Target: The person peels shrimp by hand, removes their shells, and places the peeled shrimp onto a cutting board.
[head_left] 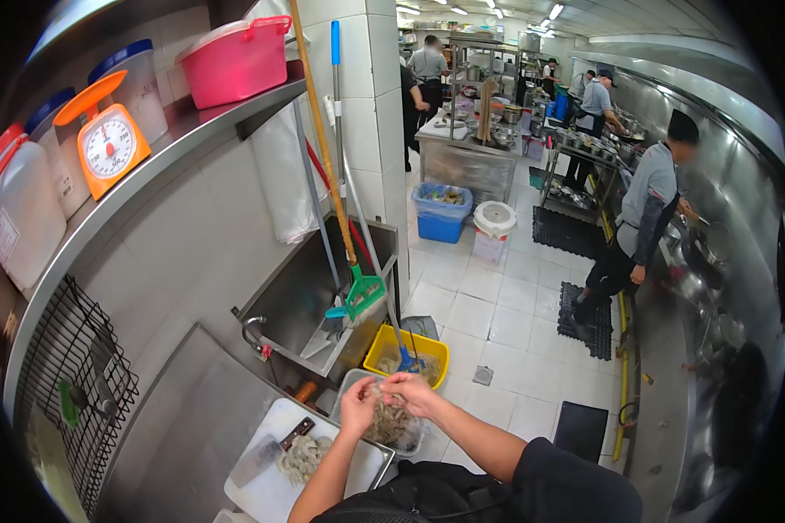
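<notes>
My left hand (358,408) and my right hand (412,395) meet above a clear tub (412,447) of greyish-brown raw shrimp (391,425). Pinched between the fingertips of both is a small, pale, translucent piece that looks like a shrimp (387,397), mostly covered by the fingers. To the left, a white cutting board (266,488) lies on the steel counter. On it are a pile of peeled shrimp (303,458) and a cleaver (260,458) with a dark handle. Neither hand touches the board.
A yellow tub (436,350) stands beyond the clear one, beside a steel sink (301,270). A green broom (360,296) and other long handles lean there. Overhead left, a shelf (170,139) holds an orange scale (112,146). A co-worker (650,192) stands at the right-hand stoves.
</notes>
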Motion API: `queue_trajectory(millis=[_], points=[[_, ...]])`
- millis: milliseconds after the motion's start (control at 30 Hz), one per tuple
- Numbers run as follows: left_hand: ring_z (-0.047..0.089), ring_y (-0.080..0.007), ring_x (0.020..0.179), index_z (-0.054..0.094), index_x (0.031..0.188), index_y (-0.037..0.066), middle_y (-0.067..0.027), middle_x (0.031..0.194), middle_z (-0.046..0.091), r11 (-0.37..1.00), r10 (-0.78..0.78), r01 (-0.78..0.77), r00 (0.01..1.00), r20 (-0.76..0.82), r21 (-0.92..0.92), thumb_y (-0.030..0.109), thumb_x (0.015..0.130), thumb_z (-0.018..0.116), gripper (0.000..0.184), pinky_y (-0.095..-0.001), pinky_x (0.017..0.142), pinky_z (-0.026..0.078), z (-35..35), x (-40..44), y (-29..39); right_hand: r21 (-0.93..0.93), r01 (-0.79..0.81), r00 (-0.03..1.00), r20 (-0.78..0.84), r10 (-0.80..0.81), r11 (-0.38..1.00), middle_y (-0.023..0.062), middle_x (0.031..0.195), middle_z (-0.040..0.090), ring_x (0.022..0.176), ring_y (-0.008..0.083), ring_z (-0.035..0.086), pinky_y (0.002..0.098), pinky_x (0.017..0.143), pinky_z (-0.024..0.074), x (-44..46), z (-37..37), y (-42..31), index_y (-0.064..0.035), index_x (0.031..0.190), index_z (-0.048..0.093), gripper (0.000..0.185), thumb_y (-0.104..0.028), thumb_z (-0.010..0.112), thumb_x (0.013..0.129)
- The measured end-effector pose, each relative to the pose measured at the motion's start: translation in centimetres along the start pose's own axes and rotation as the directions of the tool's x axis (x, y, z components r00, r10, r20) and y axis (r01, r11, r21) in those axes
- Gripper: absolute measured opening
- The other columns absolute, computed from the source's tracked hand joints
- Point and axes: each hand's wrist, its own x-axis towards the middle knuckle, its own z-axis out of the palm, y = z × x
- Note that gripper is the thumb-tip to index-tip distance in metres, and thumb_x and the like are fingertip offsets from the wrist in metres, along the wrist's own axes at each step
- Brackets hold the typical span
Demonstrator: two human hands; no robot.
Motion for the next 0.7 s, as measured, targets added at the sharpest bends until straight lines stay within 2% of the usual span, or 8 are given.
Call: queue_trajectory(millis=[200, 300, 367, 400, 500, 567, 633, 700], points=[[0.063, -0.0189, 0.07, 0.07, 0.089, 0.001, -0.0124, 0.078, 0.066, 0.864, 0.293, -0.324, 0.946, 0.139, 0.386, -0.002, 0.076, 0.062, 0.016, -0.0299, 0.067, 0.049, -0.8, 0.5, 0.1, -0.042, -0.112, 0.993, 0.025, 0.113, 0.993, 0.0054, 0.078, 0.062, 0.064, 0.0133, 0.061, 0.0245, 0.059, 0.0526, 0.0, -2.1, 0.7, -0.0045, 0.086, 0.057, 0.014, -0.002, 0.07, 0.081], [0.065, -0.024, 0.072, 0.07, 0.087, 0.0, -0.0145, 0.079, 0.066, 0.906, 0.264, -0.297, 0.953, 0.147, 0.302, -0.001, 0.077, 0.061, 0.014, -0.031, 0.067, 0.049, -0.4, 1.4, -0.8, 0.032, -0.157, 0.987, 0.034, 0.155, 0.987, 0.0057, 0.078, 0.062, 0.062, 0.0133, 0.06, 0.0247, 0.058, 0.0523, -0.1, -2.8, 1.1, -0.0049, 0.087, 0.056, 0.016, -0.002, 0.07, 0.081], [0.066, -0.0272, 0.074, 0.071, 0.086, 0.0, -0.0172, 0.082, 0.067, 0.989, -0.048, 0.05, 0.999, -0.014, 0.141, -0.001, 0.076, 0.06, 0.014, -0.0332, 0.068, 0.05, -0.6, 2.2, -1.9, 0.029, -0.147, 0.988, 0.056, 0.146, 0.989, 0.0054, 0.077, 0.061, 0.062, 0.0132, 0.06, 0.0256, 0.06, 0.0535, -0.6, -2.8, 1.0, -0.0048, 0.087, 0.055, 0.017, -0.002, 0.071, 0.08], [0.066, -0.0272, 0.074, 0.071, 0.086, 0.0, -0.0172, 0.082, 0.067, 0.989, -0.042, 0.043, 0.999, -0.01, 0.141, -0.001, 0.076, 0.06, 0.014, -0.0332, 0.068, 0.05, -0.8, 2.4, -2.1, 0.005, -0.117, 0.993, 0.01, 0.117, 0.993, 0.0063, 0.076, 0.06, 0.062, 0.016, 0.061, 0.0279, 0.062, 0.0552, -0.4, -3.0, 1.2, -0.0044, 0.089, 0.054, 0.017, -0.001, 0.069, 0.081], [0.066, -0.0265, 0.079, 0.07, 0.096, 0.001, -0.0198, 0.089, 0.067, 0.881, 0.165, -0.167, 0.985, 0.043, 0.443, -0.001, 0.074, 0.061, 0.023, -0.0337, 0.071, 0.05, -0.7, 2.5, -2.8, 0.067, -0.001, 0.986, -0.164, 0.012, 0.998, 0.0079, 0.08, 0.059, 0.067, 0.0195, 0.062, 0.0322, 0.066, 0.0566, 0.1, -3.4, 1.7, -0.0039, 0.091, 0.053, 0.015, 0.002, 0.064, 0.083], [0.066, -0.0275, 0.085, 0.064, 0.113, 0.001, -0.0243, 0.096, 0.066, 0.851, -0.057, 0.03, 0.998, 0.036, 0.524, 0.0, 0.073, 0.062, 0.04, -0.0336, 0.075, 0.05, -0.1, 2.2, -3.4, 0.123, 0.057, 0.982, -0.185, -0.033, 0.991, 0.0085, 0.083, 0.059, 0.07, 0.0206, 0.062, 0.034, 0.067, 0.0567, 0.6, -3.4, 1.8, -0.0037, 0.093, 0.053, 0.014, 0.003, 0.062, 0.084], [0.065, -0.0269, 0.087, 0.056, 0.126, 0.003, -0.0194, 0.102, 0.067, 0.906, -0.083, 0.04, 0.993, 0.083, 0.422, 0.001, 0.077, 0.059, 0.05, -0.0331, 0.078, 0.05, 0.2, 2.5, -5.5, 0.175, 0.124, 0.975, -0.206, -0.087, 0.977, 0.0091, 0.085, 0.059, 0.073, 0.0218, 0.062, 0.0357, 0.069, 0.0568, 0.9, -3.2, 1.4, -0.0034, 0.094, 0.053, 0.014, 0.004, 0.059, 0.085], [0.063, -0.019, 0.09, 0.054, 0.13, 0.008, -0.0077, 0.104, 0.066, 0.978, -0.195, 0.203, 0.972, 0.129, -0.052, 0.01, 0.089, 0.055, 0.041, -0.0366, 0.077, 0.049, 1.1, 2.7, -6.5, 0.215, 0.114, 0.979, -0.188, -0.074, 0.97, 0.0088, 0.087, 0.058, 0.078, 0.0213, 0.062, 0.0363, 0.07, 0.0567, 1.0, -2.6, 1.5, -0.003, 0.094, 0.053, 0.012, 0.005, 0.057, 0.086]])
